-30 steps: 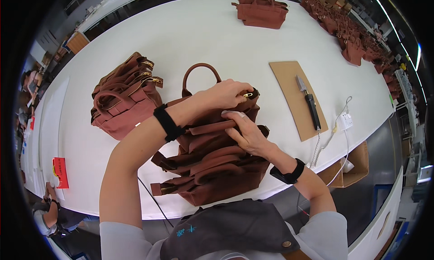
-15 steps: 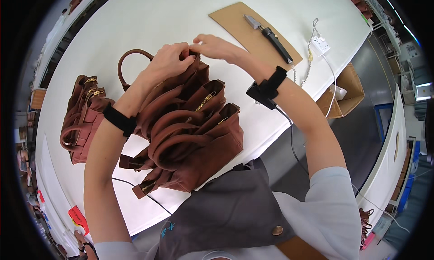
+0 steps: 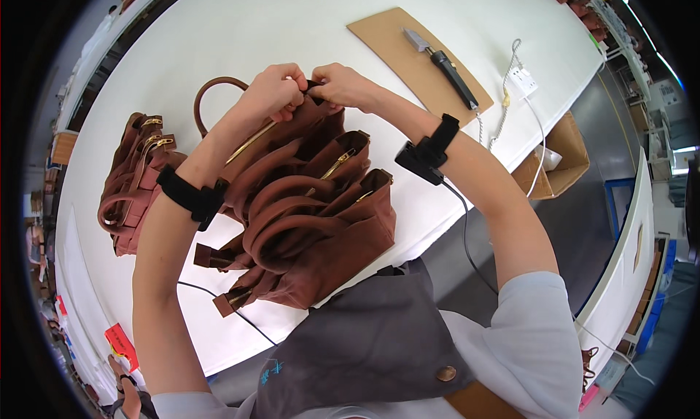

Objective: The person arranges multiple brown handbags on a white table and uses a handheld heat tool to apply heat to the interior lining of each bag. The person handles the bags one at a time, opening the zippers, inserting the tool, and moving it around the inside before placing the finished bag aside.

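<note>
Several brown handbags (image 3: pixel 350 240) stand packed in a row on the white table, their handles looping toward the left and gold zips along their tops. Both hands are at the farthest handbag (image 3: pixel 302 127) of this row. My left hand (image 3: pixel 275 92) has its fingers curled in a pinch at the bag's upper far corner, next to the end of its gold zip (image 3: pixel 251 142). Close beside it, my right hand (image 3: pixel 339 86) pinches the same corner's dark edge. What lies between the fingertips is partly hidden. Each wrist wears a black strap.
Left of the row lies another group of brown bags (image 3: pixel 142 182). A black-handled tool with a metal blade (image 3: pixel 448 69) rests on a tan board (image 3: pixel 386 36), near a white power socket (image 3: pixel 521 81). A cardboard box (image 3: pixel 565 157) sits beyond the right edge. Another person's hand (image 3: pixel 119 371) shows lower left.
My right hand has come down and in to the bag's corner, its fingers now closed there. My left hand has shifted slightly, and the far bag's gold zip now shows.
</note>
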A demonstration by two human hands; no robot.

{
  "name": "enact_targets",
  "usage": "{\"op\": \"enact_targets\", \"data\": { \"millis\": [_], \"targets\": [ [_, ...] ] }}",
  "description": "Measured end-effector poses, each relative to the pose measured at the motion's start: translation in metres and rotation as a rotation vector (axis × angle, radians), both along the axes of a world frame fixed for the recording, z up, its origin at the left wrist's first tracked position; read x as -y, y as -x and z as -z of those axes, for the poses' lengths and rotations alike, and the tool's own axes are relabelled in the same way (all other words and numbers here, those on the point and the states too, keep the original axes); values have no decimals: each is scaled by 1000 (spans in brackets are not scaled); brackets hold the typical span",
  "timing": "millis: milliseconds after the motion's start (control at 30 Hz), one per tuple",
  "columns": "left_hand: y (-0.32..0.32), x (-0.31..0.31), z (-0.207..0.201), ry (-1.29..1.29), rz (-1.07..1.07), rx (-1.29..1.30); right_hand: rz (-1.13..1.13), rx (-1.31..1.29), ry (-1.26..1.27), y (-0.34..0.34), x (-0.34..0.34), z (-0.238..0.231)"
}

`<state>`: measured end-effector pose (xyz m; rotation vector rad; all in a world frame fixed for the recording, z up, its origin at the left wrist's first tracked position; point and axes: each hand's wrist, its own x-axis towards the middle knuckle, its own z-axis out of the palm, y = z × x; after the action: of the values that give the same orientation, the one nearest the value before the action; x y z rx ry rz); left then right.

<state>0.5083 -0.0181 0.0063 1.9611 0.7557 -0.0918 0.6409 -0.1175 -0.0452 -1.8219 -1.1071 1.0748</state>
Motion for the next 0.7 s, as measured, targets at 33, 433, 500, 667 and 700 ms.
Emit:
{"op": "enact_targets", "data": {
  "millis": [33,433,500,667,700],
  "targets": [
    [8,1,-8,74,-31,42,12,19,-22,2,1,-2],
    [34,-31,13,253,-29,194,45,492,-202,44,9,-20],
    [34,-33,20,304,-30,218,117,443,-258,44,8,-12],
    [30,-31,22,374,22,269,97,381,-309,33,13,-1],
    [30,-32,23,344,54,259,39,406,-307,30,9,5]
  ]
}}
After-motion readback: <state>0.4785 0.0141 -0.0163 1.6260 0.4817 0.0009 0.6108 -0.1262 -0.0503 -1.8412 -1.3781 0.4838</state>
